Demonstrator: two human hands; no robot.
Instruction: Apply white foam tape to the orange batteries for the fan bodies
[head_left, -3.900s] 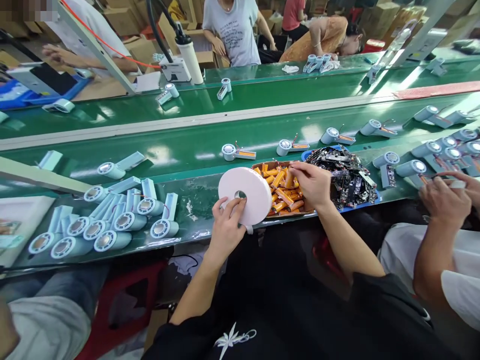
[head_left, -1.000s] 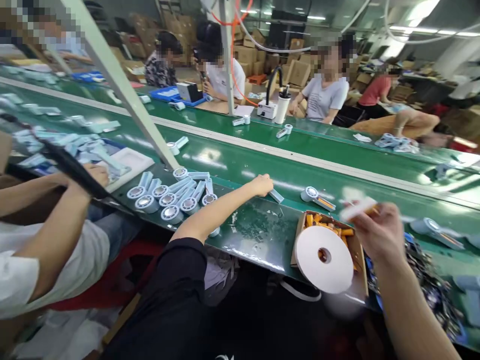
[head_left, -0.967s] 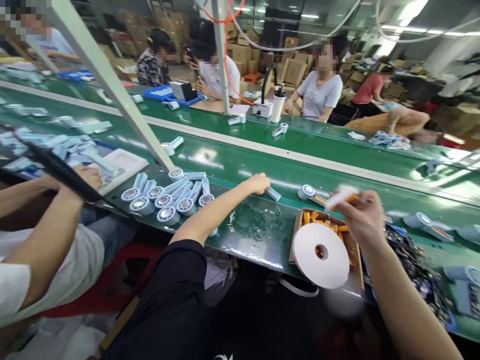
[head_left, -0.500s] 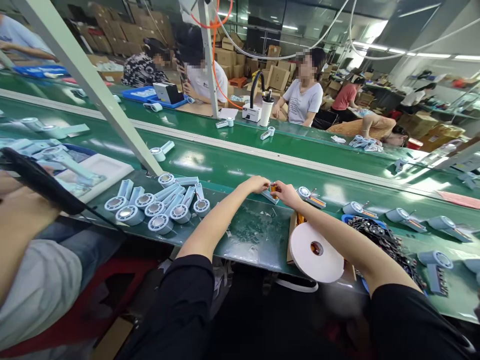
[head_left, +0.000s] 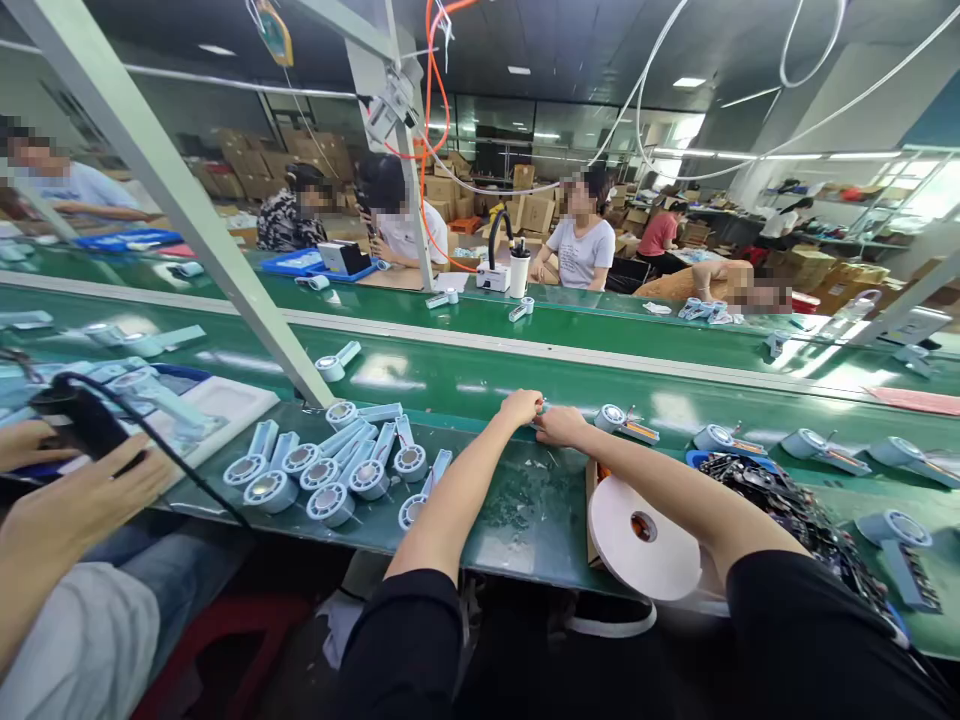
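Observation:
In front of me, at the near edge of the green conveyor, my left hand (head_left: 523,405) and my right hand (head_left: 561,425) meet with fingers closed. Between them shows a sliver of a light blue handheld fan housing (head_left: 545,407); the fingers hide most of it. Just right of my right hand lies another light blue fan (head_left: 626,424) with an orange strip in its handle. Under my right forearm stands a large white roll (head_left: 643,540), leaning on a cardboard box (head_left: 592,520) with something orange inside. Several light blue fans (head_left: 330,500) are heaped left of my left forearm.
A blue tray (head_left: 697,458) of dark wired parts sits at the right. A slanted metal post (head_left: 225,265) rises at the left. There a co-worker's hands (head_left: 112,480) hold a black corded tool (head_left: 94,430) beside a white tray (head_left: 251,400). Other people sit across the conveyor.
My view has tilted upward, so the bench sits lower. The orange piece seen at my right fingers is now hidden, and my hands are closer together. The co-worker's hands and black tool have moved.

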